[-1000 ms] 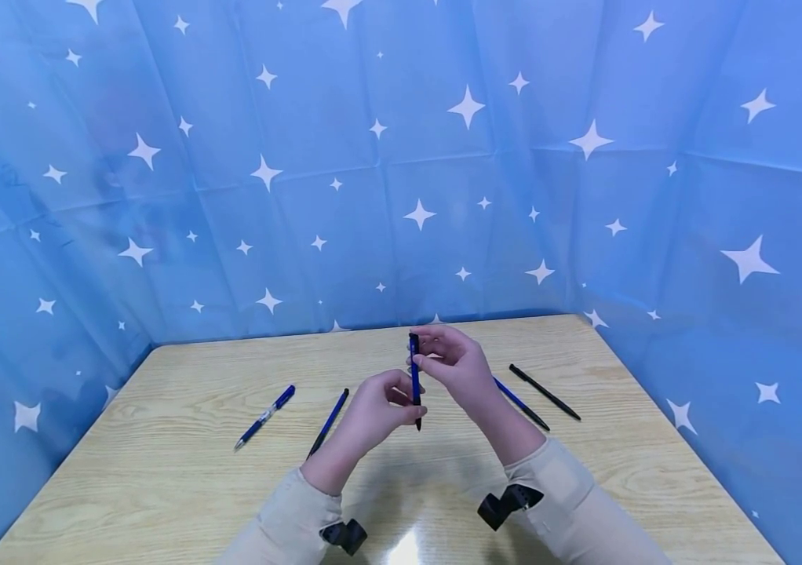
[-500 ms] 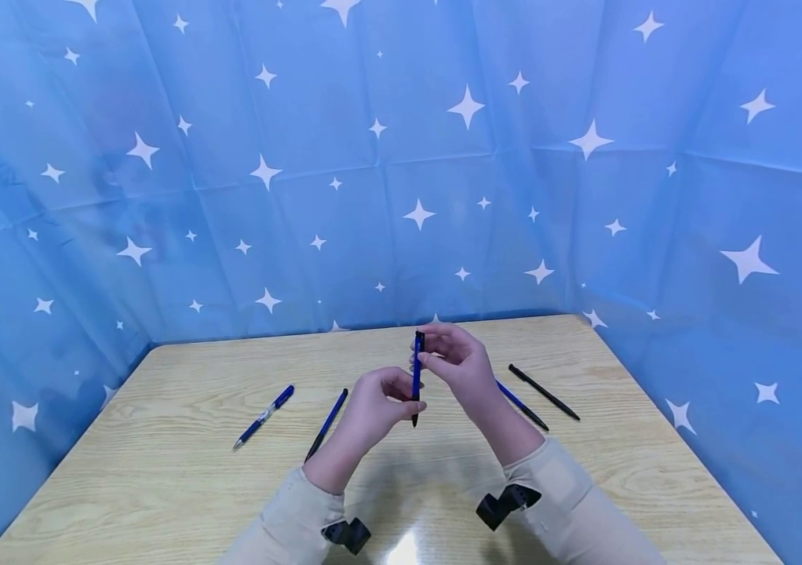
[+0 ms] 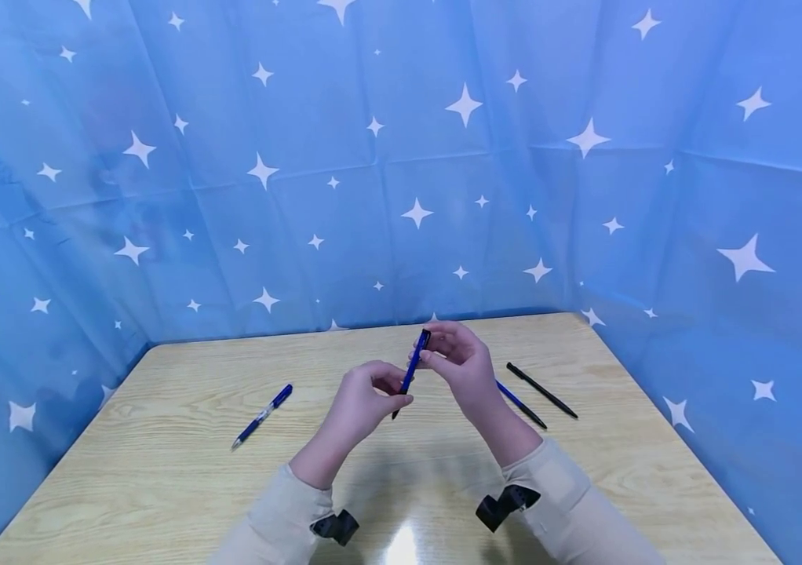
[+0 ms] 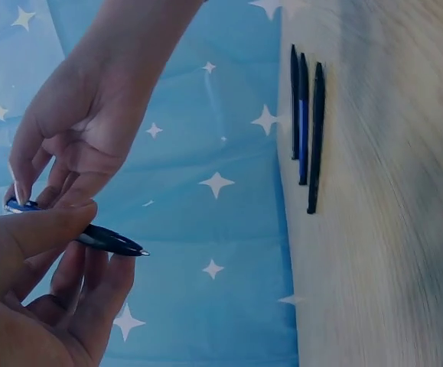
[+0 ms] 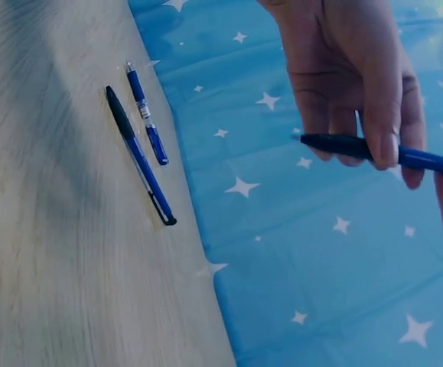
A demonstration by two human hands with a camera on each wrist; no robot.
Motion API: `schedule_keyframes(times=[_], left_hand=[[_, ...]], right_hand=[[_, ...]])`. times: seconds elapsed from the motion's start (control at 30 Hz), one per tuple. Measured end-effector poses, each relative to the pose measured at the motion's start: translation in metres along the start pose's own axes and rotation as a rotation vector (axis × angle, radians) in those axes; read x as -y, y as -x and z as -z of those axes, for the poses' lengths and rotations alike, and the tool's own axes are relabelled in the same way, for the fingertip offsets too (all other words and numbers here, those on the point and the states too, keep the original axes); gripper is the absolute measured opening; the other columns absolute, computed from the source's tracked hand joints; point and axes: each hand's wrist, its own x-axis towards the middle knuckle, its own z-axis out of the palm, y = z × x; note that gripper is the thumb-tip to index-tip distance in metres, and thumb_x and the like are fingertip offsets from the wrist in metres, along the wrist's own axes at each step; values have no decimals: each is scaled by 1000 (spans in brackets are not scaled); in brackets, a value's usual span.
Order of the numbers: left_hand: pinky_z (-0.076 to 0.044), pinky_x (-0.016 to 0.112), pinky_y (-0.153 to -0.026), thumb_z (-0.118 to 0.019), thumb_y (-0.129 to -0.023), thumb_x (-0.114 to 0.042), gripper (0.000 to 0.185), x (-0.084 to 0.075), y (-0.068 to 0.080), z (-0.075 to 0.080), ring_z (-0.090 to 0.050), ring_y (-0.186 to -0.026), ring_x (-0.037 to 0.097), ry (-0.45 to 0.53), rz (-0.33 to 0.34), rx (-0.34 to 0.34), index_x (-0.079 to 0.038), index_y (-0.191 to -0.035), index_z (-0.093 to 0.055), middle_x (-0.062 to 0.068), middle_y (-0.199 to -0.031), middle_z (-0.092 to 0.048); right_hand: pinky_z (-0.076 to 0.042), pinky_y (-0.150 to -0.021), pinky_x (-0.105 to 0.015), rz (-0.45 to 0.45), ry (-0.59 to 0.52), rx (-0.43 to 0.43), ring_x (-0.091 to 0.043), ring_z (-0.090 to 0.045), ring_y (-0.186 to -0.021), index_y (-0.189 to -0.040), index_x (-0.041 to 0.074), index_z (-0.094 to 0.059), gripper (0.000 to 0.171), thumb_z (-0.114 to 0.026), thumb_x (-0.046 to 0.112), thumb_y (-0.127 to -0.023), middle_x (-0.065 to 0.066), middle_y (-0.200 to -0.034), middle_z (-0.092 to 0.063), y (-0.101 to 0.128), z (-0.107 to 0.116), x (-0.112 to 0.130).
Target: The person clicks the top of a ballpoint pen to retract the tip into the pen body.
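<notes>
Hands raised above the middle of the table (image 3: 161, 486), both on one blue pen (image 3: 410, 372). Left hand (image 3: 361, 406) pinches the pen's lower, tip end between thumb and fingers; right hand (image 3: 459, 366) pinches its upper end. Pen tilted, top leaning right and far. Clear-barrelled blue pen (image 3: 262, 416) lies on the table at left. Second blue pen (image 3: 523, 406) and black pen (image 3: 541, 390) lie side by side at right. No containers visible.

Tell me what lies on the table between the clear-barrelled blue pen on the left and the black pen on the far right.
In the head view, between the clear-barrelled blue pen and the black pen lies a blue pen, partly hidden by the right hand. Both hands hold another pen above the table.
</notes>
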Motion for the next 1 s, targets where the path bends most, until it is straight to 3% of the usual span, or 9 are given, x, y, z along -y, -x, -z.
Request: schedule_keyframes(times=[0.13,0.3,0.4,0.53,0.67,0.77,1.0], left_hand=[[-53,33,-67,-79,-81,-4,17,2,3,4,-62,-78,14,-8,16,19,-10,-95,-72,-3,-85,-66],[-54,31,-62,-78,-82,-4,18,9,6,8,-62,-78,15,-16,35,47,-9,-98,-71,-1,-86,-65],[-54,31,-61,-77,-83,-4,18,15,8,12,-63,-78,16,-26,50,56,-9,-99,-71,-1,-86,-65],[-54,30,-60,-77,-83,-3,18,24,11,20,-63,-78,16,-70,63,59,-9,-99,-71,-1,-84,-64],[-54,29,-59,-77,-82,-2,20,36,14,28,-62,-77,15,-120,88,49,-7,-100,-71,-1,-83,-64],[-54,29,-59,-77,-82,0,22,43,16,33,-62,-76,15,-140,122,35,-4,-103,-71,-1,-82,-63],[-54,32,-62,-77,-80,1,24,63,17,50,-64,-77,15,-255,168,-17,-5,-103,-72,0,-84,-64]], right_hand=[[-53,-81,-54,-29,-26,12,-31,-66,-94,-118,5,-58,31,-65,-6,-90,-38,-109,-56,0,1,-1],[-55,-81,-47,-50,1,61,-28,-66,-94,-119,-6,-51,34,-63,-11,-88,-32,-108,-59,1,4,0],[-56,-82,-41,-56,28,111,-25,-66,-95,-120,-6,-54,35,-63,-12,-87,-24,-106,-63,0,6,0],[-54,-86,-39,-70,100,176,-26,-65,-97,-123,-4,-57,39,-67,-10,-86,-24,-106,-63,0,11,0],[-53,-88,-37,-110,196,212,-35,-62,-101,-124,-5,-57,41,-71,-7,-84,-27,-108,-61,-1,19,-2],[-53,-88,-38,-154,274,233,-41,-60,-103,-123,-1,-60,41,-74,-2,-84,-21,-109,-63,0,25,-4],[-49,-92,-46,-230,511,298,-32,-61,-105,-120,10,-65,34,-74,12,-88,-7,-110,-65,4,38,-9]])
